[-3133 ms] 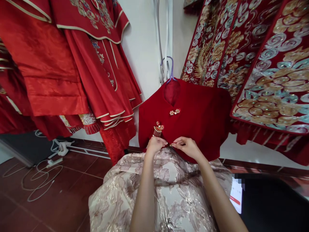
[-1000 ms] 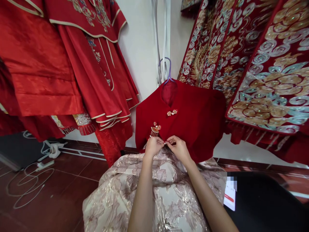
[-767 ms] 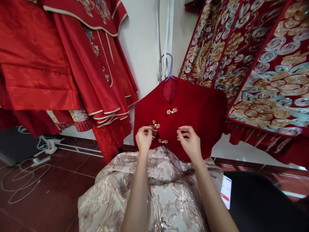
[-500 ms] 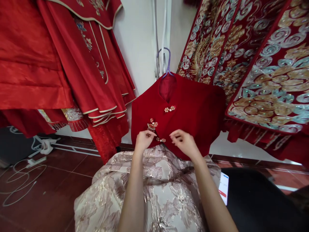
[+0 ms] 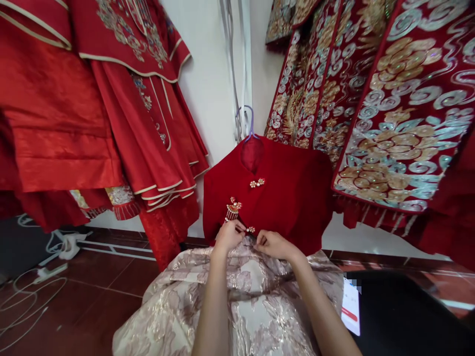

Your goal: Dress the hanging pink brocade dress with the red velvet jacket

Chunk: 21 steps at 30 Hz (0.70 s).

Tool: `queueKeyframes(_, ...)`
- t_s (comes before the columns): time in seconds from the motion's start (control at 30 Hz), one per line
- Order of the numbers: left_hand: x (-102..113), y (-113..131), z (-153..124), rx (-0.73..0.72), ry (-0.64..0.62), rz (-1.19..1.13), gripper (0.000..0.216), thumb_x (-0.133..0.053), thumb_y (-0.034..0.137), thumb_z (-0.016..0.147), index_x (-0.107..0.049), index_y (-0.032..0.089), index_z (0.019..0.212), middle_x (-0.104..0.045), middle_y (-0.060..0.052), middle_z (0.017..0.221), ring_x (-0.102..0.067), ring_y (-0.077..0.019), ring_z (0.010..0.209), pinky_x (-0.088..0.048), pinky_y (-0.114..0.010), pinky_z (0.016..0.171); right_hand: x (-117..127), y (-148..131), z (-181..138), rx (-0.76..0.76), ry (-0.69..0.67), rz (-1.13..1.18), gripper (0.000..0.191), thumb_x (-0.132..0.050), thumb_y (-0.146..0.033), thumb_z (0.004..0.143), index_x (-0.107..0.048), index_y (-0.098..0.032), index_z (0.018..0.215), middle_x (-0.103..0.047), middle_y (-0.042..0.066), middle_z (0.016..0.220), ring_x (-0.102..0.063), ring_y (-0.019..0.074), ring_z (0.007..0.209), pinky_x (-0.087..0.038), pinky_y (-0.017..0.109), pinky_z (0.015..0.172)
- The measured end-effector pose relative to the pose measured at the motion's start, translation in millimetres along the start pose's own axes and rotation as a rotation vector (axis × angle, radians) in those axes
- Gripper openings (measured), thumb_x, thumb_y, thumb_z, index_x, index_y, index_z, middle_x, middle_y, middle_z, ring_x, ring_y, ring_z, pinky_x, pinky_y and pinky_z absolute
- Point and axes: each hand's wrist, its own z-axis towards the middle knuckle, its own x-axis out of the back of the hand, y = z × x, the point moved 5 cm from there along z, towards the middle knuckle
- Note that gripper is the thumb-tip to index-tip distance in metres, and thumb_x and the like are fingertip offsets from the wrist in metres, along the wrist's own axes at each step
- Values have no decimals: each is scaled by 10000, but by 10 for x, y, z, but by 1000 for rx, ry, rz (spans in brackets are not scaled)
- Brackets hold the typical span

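A red top (image 5: 285, 183) is hung from a purple hanger (image 5: 253, 129), its upper clasp (image 5: 257, 183) fastened, its lower clasp (image 5: 250, 229) seemingly too; none is seen undone. Just below, left hand (image 5: 229, 235) and right hand (image 5: 275, 245) are pinched narrow; whether cloth is held cannot be told.

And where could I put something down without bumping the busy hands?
Maybe on the floor between the white power strip and the floral fabric, or on the black surface right of the phone. It's crowded at the red top's lower edge: the left hand and right hand are close together near the lower clasp.
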Motion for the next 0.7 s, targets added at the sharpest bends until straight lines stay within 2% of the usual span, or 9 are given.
queueKeyframes(0.1, 7, 37, 6, -4, 11, -41, 170, -625, 90, 685, -673, 152, 837, -721, -40, 848, -655, -122, 724, -476, -207, 675, 156, -46, 22, 46, 262, 43, 122, -577, -278, 788, -528, -189, 855, -660, 25, 761, -632, 144, 677, -475, 242, 621)
queueKeyframes(0.17, 6, 56, 5, -6, 15, -59, 190, -613, 66, 672, -669, 152, 831, -721, -39, 844, -653, -121, 713, -476, -211, 671, 187, -79, 35, 100, 351, 91, 158, -570, -280, 799, -523, -194, 923, -658, 29, 811, -636, 143, 712, -489, 252, 649)
queueKeyframes(0.27, -7, 51, 3, 9, 8, -97, 178, -617, 57, 666, -669, 147, 810, -721, -49, 838, -655, -125, 713, -480, -219, 675, 143, -86, 76, 153, 368, 125, 171, -570, -275, 804, -557, -191, 953, -657, 39, 846, -639, 151, 773, -504, 268, 687)
queueKeyframes(0.4, -37, 18, 16, -4, -4, -168, 129, -698, 124, 659, -661, 136, 782, -706, -52, 783, -642, -125, 676, -481, -221, 649, 77, -34, 132, 138, 369, 163, 157, -576, -249, 793, -590, -185, 936, -658, 38, 837, -640, 149, 772, -514, 272, 695)
queueKeyframes(0.7, -22, 40, 4, -104, 131, -135, 197, -766, 256, 635, -620, 149, 712, -671, -20, 706, -593, -123, 646, -436, -226, 611, 72, -47, 141, 108, 394, 238, 136, -603, -248, 760, -625, -166, 867, -682, 41, 802, -651, 144, 756, -520, 277, 729)
